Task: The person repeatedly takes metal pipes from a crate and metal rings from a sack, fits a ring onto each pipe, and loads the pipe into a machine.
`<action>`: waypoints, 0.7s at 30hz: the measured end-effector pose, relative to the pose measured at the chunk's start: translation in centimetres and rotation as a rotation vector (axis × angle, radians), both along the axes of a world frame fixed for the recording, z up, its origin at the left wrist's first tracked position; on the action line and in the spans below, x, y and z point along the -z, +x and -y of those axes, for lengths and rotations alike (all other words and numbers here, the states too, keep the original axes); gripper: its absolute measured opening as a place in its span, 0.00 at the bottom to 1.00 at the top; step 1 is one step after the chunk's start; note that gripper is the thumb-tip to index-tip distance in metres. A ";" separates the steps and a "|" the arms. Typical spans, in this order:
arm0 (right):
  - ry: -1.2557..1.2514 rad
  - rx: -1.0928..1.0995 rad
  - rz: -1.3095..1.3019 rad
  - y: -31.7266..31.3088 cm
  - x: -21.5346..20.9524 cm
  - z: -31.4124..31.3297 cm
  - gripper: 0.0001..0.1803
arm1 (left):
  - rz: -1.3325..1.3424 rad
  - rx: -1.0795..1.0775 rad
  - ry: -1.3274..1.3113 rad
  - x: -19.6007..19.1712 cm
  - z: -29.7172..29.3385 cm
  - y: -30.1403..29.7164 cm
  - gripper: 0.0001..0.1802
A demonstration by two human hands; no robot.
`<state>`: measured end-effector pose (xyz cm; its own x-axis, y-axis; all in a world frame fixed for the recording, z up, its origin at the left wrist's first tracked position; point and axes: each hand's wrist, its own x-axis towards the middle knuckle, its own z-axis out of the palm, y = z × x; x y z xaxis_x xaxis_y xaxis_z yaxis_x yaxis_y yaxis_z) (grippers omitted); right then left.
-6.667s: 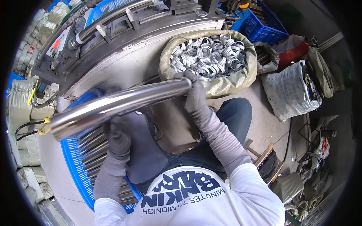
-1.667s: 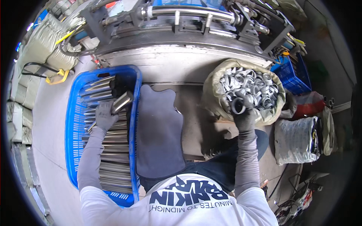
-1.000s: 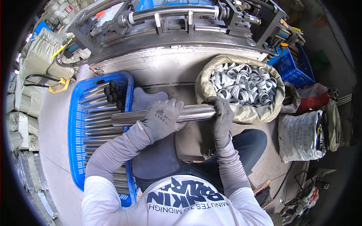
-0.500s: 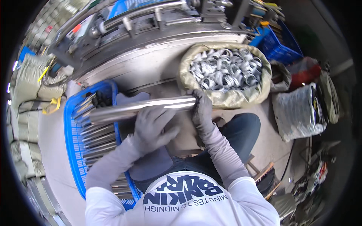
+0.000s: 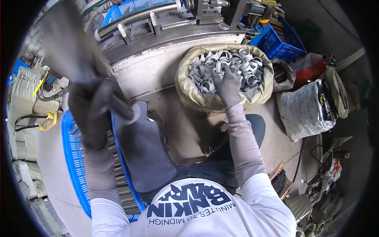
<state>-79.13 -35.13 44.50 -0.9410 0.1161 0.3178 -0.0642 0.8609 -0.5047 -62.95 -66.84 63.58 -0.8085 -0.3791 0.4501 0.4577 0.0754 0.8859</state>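
Observation:
My left hand (image 5: 94,104), in a dark glove, is wrapped round a shiny metal tube (image 5: 73,47) raised at the upper left. The tube is smeared by motion and stands steeply toward the camera. My right hand (image 5: 229,85), in a grey glove, reaches into a wide sack (image 5: 185,93) at the upper middle. Its fingers are apart and touch the heap of grey-white rings (image 5: 248,65) there. No ring shows clearly gripped in them. Under my left forearm is a blue plastic basket (image 5: 73,170) with several metal tubes (image 5: 125,193) lying in it.
A bench machine (image 5: 158,39) with a long metal bar runs across the back. On the right stand a blue crate (image 5: 280,47), a red sack (image 5: 310,67) and a white bag (image 5: 302,110). A dark grey pad (image 5: 144,158) covers my left thigh. Packed bags line the left side.
The tube, earlier held level across my lap by both hands, has swung up to the left in my left hand. My right hand has let go and moved into the ring sack.

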 end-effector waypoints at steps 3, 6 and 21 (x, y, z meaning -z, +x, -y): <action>0.298 0.076 0.239 -1.7 2.2 -1.6 0.29 | 0.274 -0.072 -0.804 1.2 -0.3 0.4 0.26; 0.200 -0.024 0.285 -0.6 2.9 -1.3 0.26 | 0.266 -0.014 -1.263 6.3 -1.7 0.9 0.31; -1.822 -0.679 0.463 5.5 -2.0 1.4 0.20 | 0.269 0.057 -1.330 10.9 -1.8 1.2 0.33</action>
